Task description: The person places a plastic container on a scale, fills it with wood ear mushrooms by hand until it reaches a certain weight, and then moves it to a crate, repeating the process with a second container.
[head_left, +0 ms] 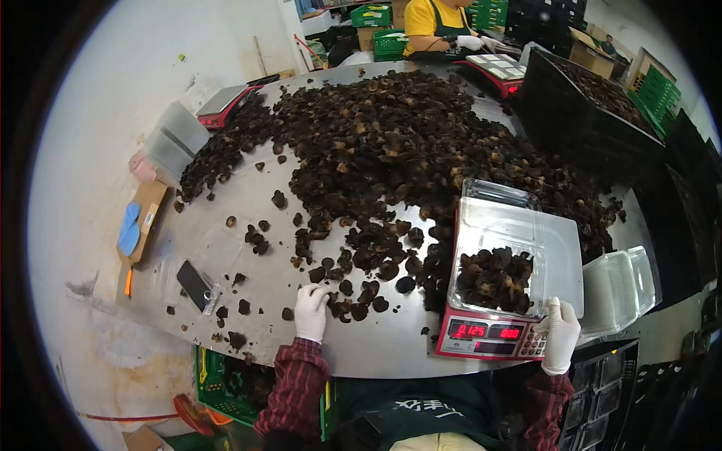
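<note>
1 L hand (311,313) at loose dark pcs (359,310) nr tabletop's (391,347) near edge, fingers curled, pinch unclear | 1 R hand (562,336) by clear tray (502,225) on scale (489,342), near-right edge, grip unclear | risk: R bump may tip tray/skew wt

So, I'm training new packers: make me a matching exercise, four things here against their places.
Things
1. left hand
2. right hand
3. clear tray
4. nearest green crate

Places
A. below the table edge
B. on the scale
C. beside the keypad
D. at loose dark pieces

Pairs: 1-D, 2-C, 3-B, 4-A
</note>
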Demonstrator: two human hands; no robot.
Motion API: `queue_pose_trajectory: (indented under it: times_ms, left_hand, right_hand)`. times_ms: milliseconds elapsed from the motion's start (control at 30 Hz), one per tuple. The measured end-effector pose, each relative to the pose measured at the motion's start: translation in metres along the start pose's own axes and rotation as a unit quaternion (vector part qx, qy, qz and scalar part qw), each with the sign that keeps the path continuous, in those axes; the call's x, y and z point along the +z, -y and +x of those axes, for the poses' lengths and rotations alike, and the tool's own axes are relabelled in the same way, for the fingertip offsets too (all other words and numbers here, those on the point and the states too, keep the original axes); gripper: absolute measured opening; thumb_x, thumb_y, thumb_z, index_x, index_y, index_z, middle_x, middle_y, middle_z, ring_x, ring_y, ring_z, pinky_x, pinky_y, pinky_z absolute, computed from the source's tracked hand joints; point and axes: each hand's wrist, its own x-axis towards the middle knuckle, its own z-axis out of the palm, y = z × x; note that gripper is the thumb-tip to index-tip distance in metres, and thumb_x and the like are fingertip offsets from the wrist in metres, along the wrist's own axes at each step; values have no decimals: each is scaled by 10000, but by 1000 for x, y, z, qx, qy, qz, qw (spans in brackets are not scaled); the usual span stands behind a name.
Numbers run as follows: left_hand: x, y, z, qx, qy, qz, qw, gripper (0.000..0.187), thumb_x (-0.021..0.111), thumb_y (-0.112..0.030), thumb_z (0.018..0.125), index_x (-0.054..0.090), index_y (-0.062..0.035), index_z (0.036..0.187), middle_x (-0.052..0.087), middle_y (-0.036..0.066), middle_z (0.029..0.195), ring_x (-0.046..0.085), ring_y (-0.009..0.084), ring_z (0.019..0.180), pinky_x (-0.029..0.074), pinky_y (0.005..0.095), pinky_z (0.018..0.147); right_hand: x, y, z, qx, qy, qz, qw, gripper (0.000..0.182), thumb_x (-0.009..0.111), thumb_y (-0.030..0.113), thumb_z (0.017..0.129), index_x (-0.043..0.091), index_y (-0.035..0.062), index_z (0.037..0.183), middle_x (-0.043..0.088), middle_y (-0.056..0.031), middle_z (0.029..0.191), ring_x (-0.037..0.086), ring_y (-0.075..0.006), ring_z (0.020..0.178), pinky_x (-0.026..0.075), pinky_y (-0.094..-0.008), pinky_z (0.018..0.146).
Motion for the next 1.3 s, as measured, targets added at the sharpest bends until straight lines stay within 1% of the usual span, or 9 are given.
queue_pose_trajectory:
  times_ms: [100,333,467,600,700,867,1067,1267,1300]
  left_hand:
    - [4,-15,13,-20,7,-85,996,185,654,-30,756,657,-102,926,580,75,987,567,252,900,485,348,754]
    - [40,-77,24,229,184,20,956,195,693,-90,694,646,-88,883,597,83,998,544,299,967,471,360,816]
    - [48,-73,46,104,223,-160,956,127,678,29,670,674,-37,778,632,87,854,621,243,813,498,307,737]
    - [43,-102,81,-9,235,-336,912,109,657,45,687,679,-9,779,647,77,867,621,172,855,492,283,769]
    - [37,-169,93,65,165,-436,882,125,671,31,742,676,-11,860,632,76,977,607,157,893,494,278,776]
    - [36,-248,95,324,247,-295,864,376,704,-24,756,658,-89,1123,546,110,1225,572,227,1042,475,292,885]
    - [45,-169,90,147,89,-228,958,264,631,-88,834,665,-94,1095,601,144,1125,579,289,1000,465,357,885]
    - [64,-118,2,241,200,46,949,531,661,-303,794,515,-275,1304,476,119,1318,441,326,1184,324,506,978]
    - [63,-116,-1,251,178,58,950,462,665,-247,786,561,-229,1236,536,110,1215,510,304,1092,406,444,901]
  right_hand:
    - [0,0,0,1,0,-3,1000,242,543,181,950,599,-12,816,525,-9,552,476,-57,458,357,-209,457]
    - [1,12,-2,5,-5,-16,1000,179,607,143,902,642,-21,838,586,-44,575,524,-72,478,397,-231,478]
    - [2,11,0,-4,1,-20,1000,197,612,167,903,644,-27,911,613,-56,663,544,-72,509,439,-215,512]
    - [12,4,3,18,37,6,999,291,617,227,907,615,-41,1021,638,-78,725,573,-96,528,472,-222,516]
    - [18,7,2,4,53,-19,998,260,611,225,918,604,-31,963,599,-29,672,538,-68,556,445,-215,530]
    - [18,1,5,8,65,-37,997,314,610,243,913,606,-44,1041,632,-85,698,589,-99,533,466,-227,515]
    - [9,15,0,19,21,0,1000,213,582,190,929,618,-20,920,593,-21,651,533,-62,528,420,-203,521]
    - [14,19,1,50,19,24,998,215,584,198,926,616,-13,900,587,-22,638,530,-63,510,405,-200,505]
    - [15,17,0,52,19,23,998,215,584,198,926,616,-13,900,587,-22,638,530,-63,510,405,-200,505]
